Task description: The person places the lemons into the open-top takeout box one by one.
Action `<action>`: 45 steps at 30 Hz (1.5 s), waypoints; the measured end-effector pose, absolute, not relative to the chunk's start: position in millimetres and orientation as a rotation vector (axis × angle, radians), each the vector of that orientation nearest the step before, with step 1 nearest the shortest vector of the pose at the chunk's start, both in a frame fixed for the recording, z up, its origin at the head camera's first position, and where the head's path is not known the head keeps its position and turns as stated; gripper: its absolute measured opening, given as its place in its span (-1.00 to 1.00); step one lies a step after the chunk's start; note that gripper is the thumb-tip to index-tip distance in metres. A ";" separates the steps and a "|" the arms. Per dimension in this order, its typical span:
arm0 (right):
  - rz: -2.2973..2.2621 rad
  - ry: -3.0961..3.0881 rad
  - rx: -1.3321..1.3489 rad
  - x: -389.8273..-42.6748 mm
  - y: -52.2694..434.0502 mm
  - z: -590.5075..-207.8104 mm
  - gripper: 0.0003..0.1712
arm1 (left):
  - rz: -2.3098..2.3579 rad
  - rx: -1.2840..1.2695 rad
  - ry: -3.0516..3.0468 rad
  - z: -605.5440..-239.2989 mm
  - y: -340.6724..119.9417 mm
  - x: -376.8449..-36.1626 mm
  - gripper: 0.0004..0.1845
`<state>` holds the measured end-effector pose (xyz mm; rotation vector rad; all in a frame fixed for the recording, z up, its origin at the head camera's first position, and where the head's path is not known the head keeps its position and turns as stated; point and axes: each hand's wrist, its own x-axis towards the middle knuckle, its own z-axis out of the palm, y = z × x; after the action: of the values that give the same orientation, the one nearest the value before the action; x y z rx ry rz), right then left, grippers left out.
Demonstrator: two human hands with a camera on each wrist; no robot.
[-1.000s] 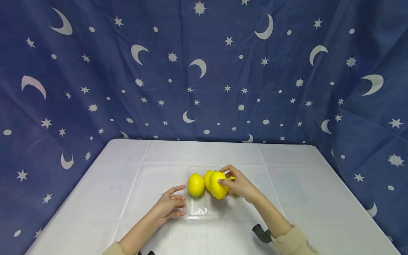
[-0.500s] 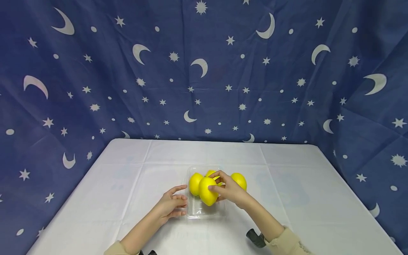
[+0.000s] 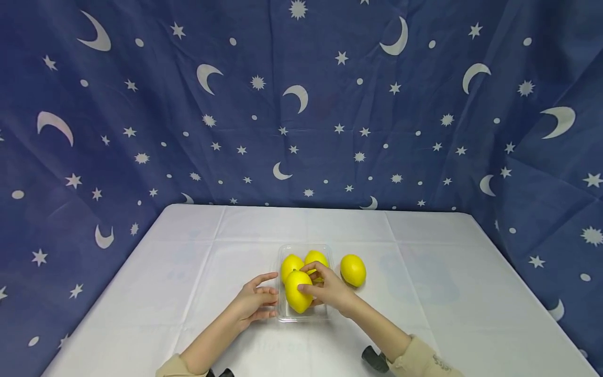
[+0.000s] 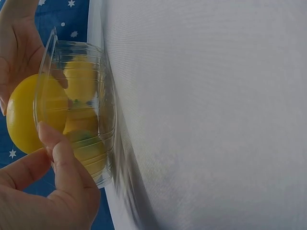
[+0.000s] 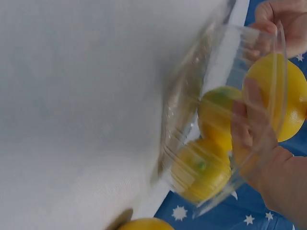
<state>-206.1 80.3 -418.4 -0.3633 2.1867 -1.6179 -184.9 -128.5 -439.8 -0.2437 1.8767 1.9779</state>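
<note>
My right hand (image 3: 330,289) holds a yellow lemon (image 3: 298,293) between thumb and fingers, over the near half of a clear plastic tray (image 3: 287,317). Two more lemons lie inside toward the far end, one at the left (image 3: 291,263) and one at the right (image 3: 316,258). In the right wrist view the held lemon (image 5: 283,112) sits at the tray's rim level, partly seen through its wall. At the tray's left side, my left hand (image 3: 254,301) has its fingers spread and fingertips at the rim (image 4: 38,96). Whether the held lemon touches the tray's bottom cannot be told.
Another lemon (image 3: 353,270) lies on the white tablecloth (image 3: 226,262), just right of the tray. A blue curtain (image 3: 330,104) with moons and stars hangs behind the table. A black device (image 3: 375,359) is at the right wrist.
My right hand has carried the lemon left and nearer to me, over the tray's near half. The lemon on the table, earlier mostly hidden by the hand, now shows whole. My left hand stays at the tray.
</note>
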 end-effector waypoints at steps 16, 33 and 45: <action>-1.562 2.272 -0.497 -200.0 73.3 -427.2 -0.48 | 1.964 -0.247 1.897 -441.0 -127.7 -185.1 -0.38; -1.304 2.477 -0.683 -196.7 68.5 -425.0 -0.55 | 1.972 -0.233 1.897 -438.6 -126.9 -183.1 -0.37; -1.271 2.503 -0.687 -196.0 70.8 -423.3 -0.47 | 1.976 -0.221 1.896 -438.4 -126.5 -181.5 -0.36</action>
<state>-196.0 70.8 -423.3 -0.6867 2.5034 -1.2712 -181.5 -126.5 -438.4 -0.2208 1.8957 1.9759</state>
